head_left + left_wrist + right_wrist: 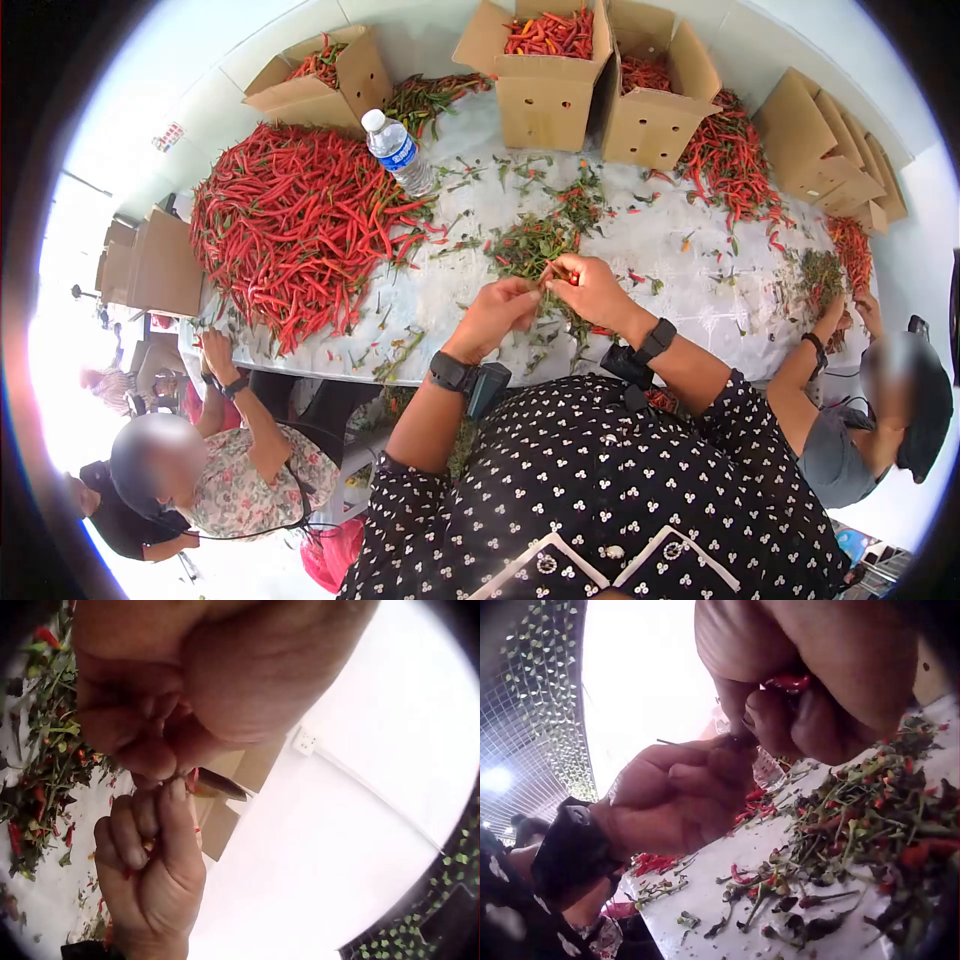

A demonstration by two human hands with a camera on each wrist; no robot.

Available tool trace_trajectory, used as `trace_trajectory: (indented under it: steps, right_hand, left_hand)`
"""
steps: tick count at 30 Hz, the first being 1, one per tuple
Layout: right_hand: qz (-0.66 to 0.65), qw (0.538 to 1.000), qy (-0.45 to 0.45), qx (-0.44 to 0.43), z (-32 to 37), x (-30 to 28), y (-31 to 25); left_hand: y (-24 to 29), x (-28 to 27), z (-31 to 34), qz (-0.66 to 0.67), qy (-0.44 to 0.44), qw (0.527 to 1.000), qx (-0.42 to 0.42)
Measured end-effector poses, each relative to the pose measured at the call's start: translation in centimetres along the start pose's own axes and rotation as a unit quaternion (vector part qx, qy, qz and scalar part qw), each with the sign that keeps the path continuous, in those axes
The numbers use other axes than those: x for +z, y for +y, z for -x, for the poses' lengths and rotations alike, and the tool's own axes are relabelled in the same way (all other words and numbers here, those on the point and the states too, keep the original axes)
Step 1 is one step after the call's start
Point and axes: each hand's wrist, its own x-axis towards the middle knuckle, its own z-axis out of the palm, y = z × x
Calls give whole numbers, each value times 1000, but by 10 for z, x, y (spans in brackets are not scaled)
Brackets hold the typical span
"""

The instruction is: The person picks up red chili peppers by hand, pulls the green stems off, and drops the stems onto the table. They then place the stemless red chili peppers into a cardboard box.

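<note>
The black shirt with white dots [600,460] lies nearest the camera, at the near edge of the table [690,265]. Beyond it, the left hand [505,310] and right hand [590,290] meet at the fingertips, over the near side of a mixed pile of stems and leaves [535,245].

Left hand: thumb and fingers are drawn together, pinching a thin stem [679,744] that projects from the grip. Right hand: thumb and forefinger are pinched at the meeting point; the remaining fingers are curled around a red pepper [789,682]. Whether both hands grip one piece cannot be told, as the fingertips hide the contact.

To the left, a large heap of red peppers [290,230] has a water bottle [398,150] standing at its far right side. Cardboard boxes, two of them central [545,105] [655,125], line the far side and contain peppers.

Possible faults:
- Pepper loss: loosening the curled right fingers during a fine pinch could drop the pepper into the leaves.
- Breakage: a sideways twist could tear the flesh.
- Mixing: the heap's loose right edge could slide into nearby scraps if brushed.
- Tipping: a wide left-arm reach could knock the bottle.
</note>
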Motion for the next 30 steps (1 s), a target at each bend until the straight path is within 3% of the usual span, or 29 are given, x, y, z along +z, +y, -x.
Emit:
trace_trajectory:
  steps: [3, 5, 9, 10, 11, 12, 14, 15, 16, 17, 19, 20, 26, 28, 30]
  right_hand:
    - [38, 997, 57, -24, 0, -2, -13]
    - [47, 993, 84, -73, -1, -1, -15]
    - [-11, 998, 64, -24, -11, -12, -7]
    - [-179, 981, 38, 66, -15, -22, -4]
    - [-341, 927, 11, 154, -17, -29, -2]
    - [-343, 926, 13, 156, -19, -31, -1]
    - [-285, 947, -7, 149, -22, -34, -2]
    - [-256, 956, -16, 145, -22, -35, -3]
    - [-178, 973, -37, 141, -21, -35, -16]
    - [-180, 972, -36, 146, -24, -30, -11]
    - [-47, 998, -14, 27, -29, -16, -3]
    - [28, 999, -14, 23, -30, -14, -2]
    - [43, 999, -17, -15, -35, -8, -2]
    - [59, 998, -24, -6, -36, -7, -5]
    - [38, 999, -9, -11, -41, -3, 1]
  left_hand:
    - [6, 3, -1, -72, -12, 997, -31]
    - [5, 6, -7, -47, -23, 999, 5]
    - [15, 12, -11, -144, 3, 988, 63]
    - [22, 15, -8, -195, -7, 976, 100]
    - [27, 16, -5, -244, -19, 960, 136]
    - [33, 15, -6, -244, -21, 960, 134]
    - [42, 10, -12, -262, 22, 964, -37]
    - [38, 5, -17, -261, 21, 964, -40]
    - [28, -3, -25, -171, -6, 985, -2]
    - [19, -11, -31, -80, -32, 996, 36]
    - [26, -9, -34, -81, -57, 995, 13]
    - [28, -6, -35, -91, -49, 995, -4]
    - [27, -2, -34, -214, -37, 975, 40]
    - [32, 1, -32, -261, 23, 961, 89]
    - [31, -6, -36, -264, 9, 963, 58]
